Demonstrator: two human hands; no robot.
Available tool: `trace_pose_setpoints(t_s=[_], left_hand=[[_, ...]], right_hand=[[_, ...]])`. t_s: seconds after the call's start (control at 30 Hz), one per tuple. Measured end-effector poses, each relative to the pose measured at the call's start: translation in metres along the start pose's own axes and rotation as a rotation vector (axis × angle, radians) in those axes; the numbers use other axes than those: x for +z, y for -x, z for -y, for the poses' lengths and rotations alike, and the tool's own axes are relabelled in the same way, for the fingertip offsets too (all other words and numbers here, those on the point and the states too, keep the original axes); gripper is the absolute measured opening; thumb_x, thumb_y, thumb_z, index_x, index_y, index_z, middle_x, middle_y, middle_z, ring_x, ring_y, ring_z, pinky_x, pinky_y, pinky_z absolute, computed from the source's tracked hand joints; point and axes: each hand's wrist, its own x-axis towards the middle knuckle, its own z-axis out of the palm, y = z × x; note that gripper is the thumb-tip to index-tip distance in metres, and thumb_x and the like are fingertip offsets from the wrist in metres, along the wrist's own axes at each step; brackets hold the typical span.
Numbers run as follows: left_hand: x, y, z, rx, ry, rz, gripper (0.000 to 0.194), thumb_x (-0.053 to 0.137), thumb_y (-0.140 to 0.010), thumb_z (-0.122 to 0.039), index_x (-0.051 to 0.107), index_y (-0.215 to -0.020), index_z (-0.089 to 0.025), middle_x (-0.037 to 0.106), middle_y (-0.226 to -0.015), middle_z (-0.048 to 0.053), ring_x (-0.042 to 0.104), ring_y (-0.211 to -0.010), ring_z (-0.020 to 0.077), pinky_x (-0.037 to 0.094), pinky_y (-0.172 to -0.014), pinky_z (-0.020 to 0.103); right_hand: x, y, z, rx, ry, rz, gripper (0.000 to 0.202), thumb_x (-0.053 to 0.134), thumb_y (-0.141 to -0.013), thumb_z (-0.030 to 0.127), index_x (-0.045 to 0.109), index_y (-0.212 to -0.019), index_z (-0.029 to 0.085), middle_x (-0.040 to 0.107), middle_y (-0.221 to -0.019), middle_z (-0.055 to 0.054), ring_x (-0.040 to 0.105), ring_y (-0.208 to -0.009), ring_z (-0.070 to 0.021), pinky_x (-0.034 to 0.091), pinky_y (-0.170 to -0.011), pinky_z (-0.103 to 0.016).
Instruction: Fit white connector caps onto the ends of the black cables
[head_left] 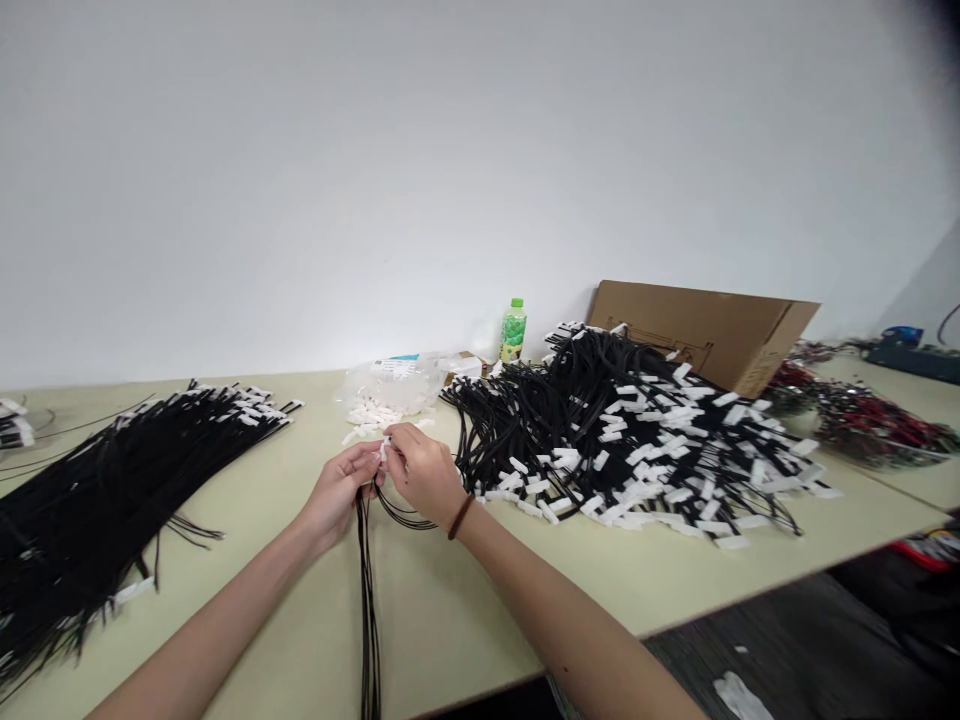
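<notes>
Between my two hands is a small white plastic connector (pixel 385 449), pinched by the fingertips of both. My left hand (pixel 339 492) closes on it from the left, my right hand (pixel 426 474) from the right. A bundle of thin black wires (pixel 367 600) hangs from under my fingers, down over the table's front. Some of the wires loop off behind my right hand. The fingers partly hide the connector, so where the wires meet it cannot be made out. Just beyond my hands lie loose white connectors (pixel 367 413) by a clear plastic bag (pixel 397 382).
A large heap of black cables (pixel 600 420) with white ends covers the table (pixel 450 620) on the right. Another cable pile (pixel 112 490) lies left. Behind stand a green bottle (pixel 514 332) and a cardboard box (pixel 690 325). Red and black wires (pixel 877 415) lie far right.
</notes>
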Motion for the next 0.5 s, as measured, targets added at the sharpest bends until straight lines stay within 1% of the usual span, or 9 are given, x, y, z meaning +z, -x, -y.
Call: trace_pose_setpoints(t_s=[0.13,0.3,0.5], left_hand=[[-0.0009,-0.0004,-0.0002,-0.003,0.003,0.001,0.04,0.071,-0.062,-0.039,0.064,-0.093,-0.015,0.054,-0.062,-0.001,0.045,-0.055,0.0109,0.03,-0.048,0.021],[-0.0026,-0.0018,0.0006,0.0,0.019,0.007,0.041,0.072,-0.061,-0.038,0.064,-0.094,-0.015,0.053,-0.06,-0.001,0.044,-0.054,0.0105,0.029,-0.047,0.021],[-0.0011,-0.0014,-0.0012,-0.006,0.035,-0.003,0.042,0.072,-0.06,-0.037,0.064,-0.095,-0.015,0.054,-0.061,0.0,0.044,-0.054,0.0106,0.029,-0.047,0.021]], right_hand=[[-0.0009,-0.0006,0.0005,0.001,-0.008,0.001,0.013,0.041,-0.087,0.015,0.052,-0.093,0.018,0.058,-0.088,-0.005,0.057,-0.084,-0.0151,0.044,-0.068,-0.023],[0.0012,-0.0004,-0.0009,-0.015,-0.027,-0.009,0.014,0.039,-0.089,0.017,0.052,-0.093,0.018,0.059,-0.091,-0.005,0.058,-0.087,-0.0152,0.044,-0.071,-0.023],[0.001,-0.0005,-0.0009,-0.019,-0.038,-0.019,0.013,0.04,-0.088,0.015,0.051,-0.092,0.017,0.06,-0.093,-0.005,0.058,-0.087,-0.0156,0.044,-0.071,-0.023]])
